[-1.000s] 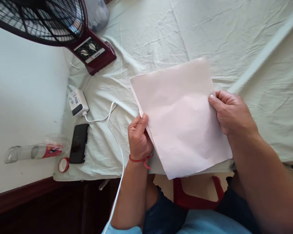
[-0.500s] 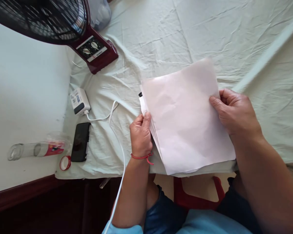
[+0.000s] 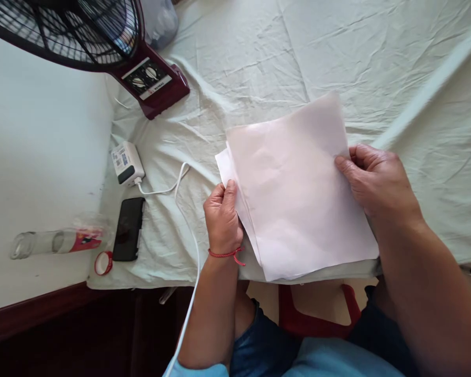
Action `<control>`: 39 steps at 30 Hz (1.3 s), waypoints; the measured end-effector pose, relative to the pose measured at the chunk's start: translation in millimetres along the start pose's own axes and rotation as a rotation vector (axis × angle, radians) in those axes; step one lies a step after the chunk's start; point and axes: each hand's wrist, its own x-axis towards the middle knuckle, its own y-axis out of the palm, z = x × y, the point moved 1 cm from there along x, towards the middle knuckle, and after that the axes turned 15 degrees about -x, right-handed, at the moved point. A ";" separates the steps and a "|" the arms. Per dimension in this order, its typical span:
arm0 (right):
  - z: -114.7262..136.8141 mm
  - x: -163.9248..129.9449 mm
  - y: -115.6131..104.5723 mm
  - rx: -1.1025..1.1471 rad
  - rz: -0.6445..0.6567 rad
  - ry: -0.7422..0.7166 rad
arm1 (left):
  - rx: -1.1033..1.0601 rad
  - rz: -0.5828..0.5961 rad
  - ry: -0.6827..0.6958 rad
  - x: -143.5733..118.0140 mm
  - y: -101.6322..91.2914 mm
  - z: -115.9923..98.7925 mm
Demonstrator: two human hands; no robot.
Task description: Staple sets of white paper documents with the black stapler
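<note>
A small stack of pale pink paper sheets (image 3: 294,188) is held over the near edge of a table covered with a light green cloth (image 3: 259,57). My left hand (image 3: 222,220), with a red string at the wrist, pinches the stack's left edge, where a lower sheet sticks out to the left. My right hand (image 3: 377,180) grips the right edge, thumb on top. The sheets look blank.
A dark red table fan (image 3: 102,47) stands at the back left. A white charger (image 3: 126,163) with its cable (image 3: 188,230), a black phone (image 3: 128,229), a clear bottle (image 3: 55,242) lying on its side and a red cap (image 3: 102,263) lie to the left.
The top sheet has slid to the right relative to those beneath, so a lower sheet now shows at the left edge. Both hands keep their hold.
</note>
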 end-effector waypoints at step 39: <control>13.0 -3.5 -4.6 -0.096 0.062 0.035 | 0.165 -0.025 0.305 2.9 -5.9 0.8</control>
